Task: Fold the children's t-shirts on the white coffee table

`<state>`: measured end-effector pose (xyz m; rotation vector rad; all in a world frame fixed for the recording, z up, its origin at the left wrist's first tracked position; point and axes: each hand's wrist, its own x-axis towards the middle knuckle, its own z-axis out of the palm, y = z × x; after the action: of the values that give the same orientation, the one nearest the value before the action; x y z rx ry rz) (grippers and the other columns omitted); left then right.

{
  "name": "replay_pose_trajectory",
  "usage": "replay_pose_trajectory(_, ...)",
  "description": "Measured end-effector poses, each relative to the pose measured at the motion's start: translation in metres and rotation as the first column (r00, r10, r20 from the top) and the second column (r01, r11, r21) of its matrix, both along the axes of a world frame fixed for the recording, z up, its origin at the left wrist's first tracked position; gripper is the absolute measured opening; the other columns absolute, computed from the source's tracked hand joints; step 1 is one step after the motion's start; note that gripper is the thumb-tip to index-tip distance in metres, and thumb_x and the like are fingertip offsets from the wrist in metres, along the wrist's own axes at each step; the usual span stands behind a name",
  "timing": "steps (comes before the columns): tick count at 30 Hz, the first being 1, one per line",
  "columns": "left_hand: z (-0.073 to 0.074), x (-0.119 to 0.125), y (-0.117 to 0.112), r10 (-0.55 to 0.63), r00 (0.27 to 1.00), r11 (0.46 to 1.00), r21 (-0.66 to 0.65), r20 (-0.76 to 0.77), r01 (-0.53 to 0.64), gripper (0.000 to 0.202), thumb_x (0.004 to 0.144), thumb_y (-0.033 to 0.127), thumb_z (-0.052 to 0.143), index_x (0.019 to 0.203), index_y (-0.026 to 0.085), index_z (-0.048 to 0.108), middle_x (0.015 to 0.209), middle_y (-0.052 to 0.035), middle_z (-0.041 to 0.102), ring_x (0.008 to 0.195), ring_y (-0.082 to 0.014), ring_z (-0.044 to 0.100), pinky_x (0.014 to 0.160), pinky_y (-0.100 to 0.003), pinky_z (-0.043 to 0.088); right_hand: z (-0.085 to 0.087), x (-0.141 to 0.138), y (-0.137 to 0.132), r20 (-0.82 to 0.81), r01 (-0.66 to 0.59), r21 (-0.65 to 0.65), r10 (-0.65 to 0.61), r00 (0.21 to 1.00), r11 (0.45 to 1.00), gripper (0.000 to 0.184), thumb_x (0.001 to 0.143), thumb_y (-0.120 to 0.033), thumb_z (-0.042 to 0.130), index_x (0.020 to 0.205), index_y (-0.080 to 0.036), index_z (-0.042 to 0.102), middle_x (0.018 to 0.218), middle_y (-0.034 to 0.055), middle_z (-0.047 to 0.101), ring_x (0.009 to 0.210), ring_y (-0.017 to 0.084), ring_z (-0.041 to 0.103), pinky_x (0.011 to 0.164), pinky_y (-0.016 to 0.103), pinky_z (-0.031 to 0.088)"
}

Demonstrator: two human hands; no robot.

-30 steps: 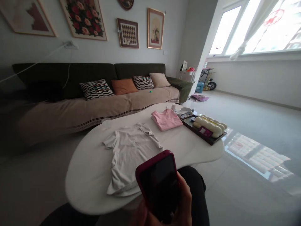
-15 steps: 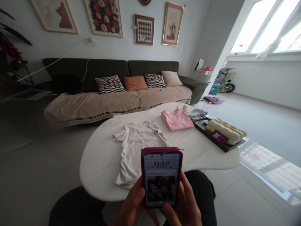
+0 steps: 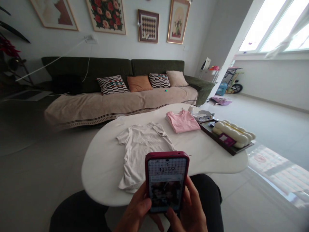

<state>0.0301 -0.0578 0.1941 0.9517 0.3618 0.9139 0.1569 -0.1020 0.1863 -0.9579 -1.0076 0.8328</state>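
Note:
Both my hands hold a smartphone (image 3: pixel 166 183) upright in a dark red case, its lit screen reading 11:59. My left hand (image 3: pixel 137 207) wraps its left side, thumb along the edge. My right hand (image 3: pixel 190 209) grips the right side, with the thumb at the bottom of the screen. Behind the phone, a light grey T-shirt (image 3: pixel 142 141) lies spread and wrinkled on the white table (image 3: pixel 101 170); the phone hides part of it. Farther back, a folded pink garment (image 3: pixel 183 121) rests on the same table.
At the table's right stands a dark tray (image 3: pixel 224 146) with a cream, bubble-shaped tissue box cover (image 3: pixel 234 132). A crumpled silvery packet (image 3: pixel 204 115) lies behind it. A green sofa (image 3: pixel 106 69) with cushions runs along the wall. My knees are under the table's near edge.
The camera view has tilted down slightly, so the wall pictures sit higher. My left thumb has shifted slightly right against the phone's edge. The phone stays held in both hands.

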Motion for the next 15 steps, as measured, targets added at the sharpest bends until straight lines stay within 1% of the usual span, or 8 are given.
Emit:
replay_pose_trajectory(4,-0.002,0.0,0.001,0.002,1.0,1.0,0.017,-0.003,-0.002,0.052,0.084,0.04,0.058,0.133,0.03,0.047,0.124,-0.0126,0.061,0.097,-0.0328,0.066,0.05,-0.026,0.057,-0.006,-0.001,0.002,0.009,0.011,0.0,-0.011,1.0,1.0,0.057,0.087,-0.03,0.056,0.139,-0.031,0.033,0.133,0.0073,0.054,0.121,0.021,0.053,0.097,0.035,0.045)
replay_pose_trajectory(8,0.0,0.0,0.002,-0.023,0.999,0.998,0.052,0.025,0.022,0.047,0.086,0.036,0.056,0.132,0.03,0.049,0.12,-0.011,0.064,0.091,-0.0292,0.068,0.054,-0.027,0.058,-0.008,0.0,0.003,-0.033,0.018,-0.036,-0.02,0.999,0.999,0.055,0.087,-0.034,0.056,0.138,-0.032,0.036,0.13,0.0077,0.056,0.119,0.024,0.054,0.098,0.04,0.045)
replay_pose_trajectory(11,0.0,-0.001,0.002,-0.029,0.999,0.997,0.069,0.023,0.027,0.042,0.088,0.033,0.054,0.129,0.029,0.052,0.116,-0.0109,0.066,0.087,-0.0273,0.069,0.055,-0.027,0.059,-0.001,0.002,0.001,-0.095,0.01,-0.101,-0.02,0.995,0.995,0.05,0.088,-0.039,0.054,0.136,-0.032,0.04,0.127,0.0071,0.059,0.115,0.026,0.057,0.093,0.04,0.049)
replay_pose_trajectory(13,-0.002,-0.001,0.002,-0.025,0.999,0.998,0.061,0.023,0.023,0.04,0.088,0.032,0.054,0.128,0.029,0.054,0.117,-0.0114,0.065,0.088,-0.0282,0.069,0.054,-0.027,0.058,0.006,0.003,-0.002,-0.133,-0.013,-0.141,-0.006,0.991,0.99,0.049,0.09,-0.042,0.05,0.136,-0.03,0.041,0.127,0.0078,0.06,0.116,0.027,0.057,0.089,0.04,0.052)
replay_pose_trajectory(15,-0.004,-0.001,0.002,-0.019,0.999,0.998,0.052,0.028,0.018,0.039,0.088,0.031,0.054,0.127,0.029,0.055,0.119,-0.0121,0.065,0.088,-0.0294,0.069,0.052,-0.028,0.058,0.012,0.005,-0.005,-0.154,-0.029,-0.179,0.001,0.988,0.983,0.047,0.091,-0.043,0.047,0.136,-0.03,0.042,0.128,0.0065,0.06,0.119,0.027,0.055,0.09,0.038,0.052)
